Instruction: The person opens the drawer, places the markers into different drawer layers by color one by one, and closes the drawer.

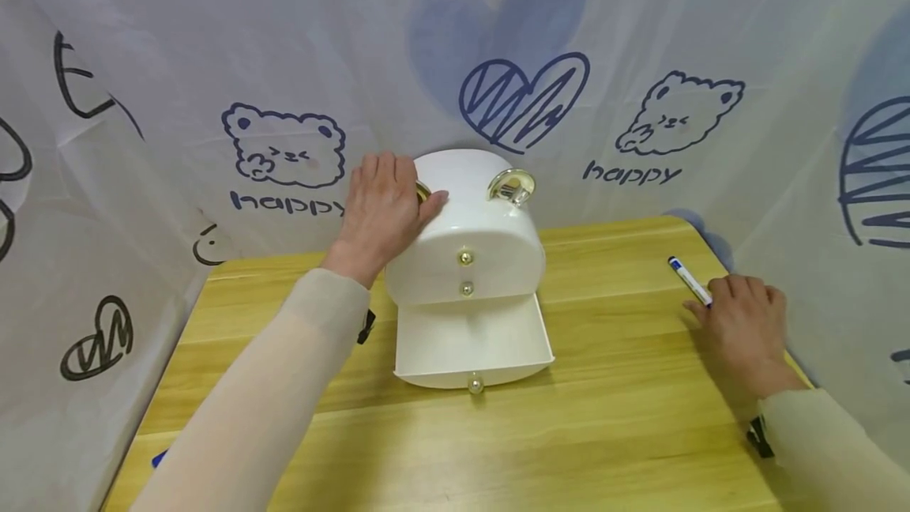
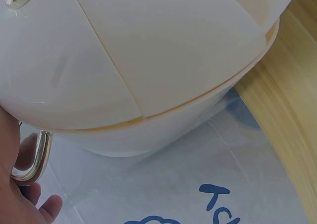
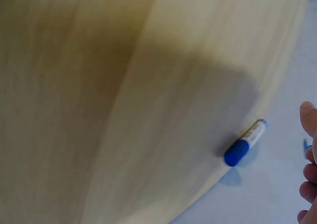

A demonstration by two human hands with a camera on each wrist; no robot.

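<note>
A white rounded storage box [image 1: 462, 259] stands on the table, its bottom drawer [image 1: 465, 334] pulled out toward me. Two small gold knobs show on the fronts above, and a gold ring [image 1: 512, 186] tops the right side. My left hand [image 1: 384, 208] grips the matching gold ring [image 2: 37, 159] at the upper left, fingers curled around it, thumb toward the box top. A blue-capped white marker [image 1: 688, 281] lies near the table's right edge. My right hand [image 1: 746, 326] hovers beside it, fingers loosely bent; the right wrist view shows the marker [image 3: 245, 143] apart from the fingers.
The wooden table [image 1: 604, 417] has a rounded far right corner. A small blue object [image 1: 159, 459] peeks out by my left sleeve. Printed white curtains [image 1: 398, 46] hang behind and along both sides, close to the table edges.
</note>
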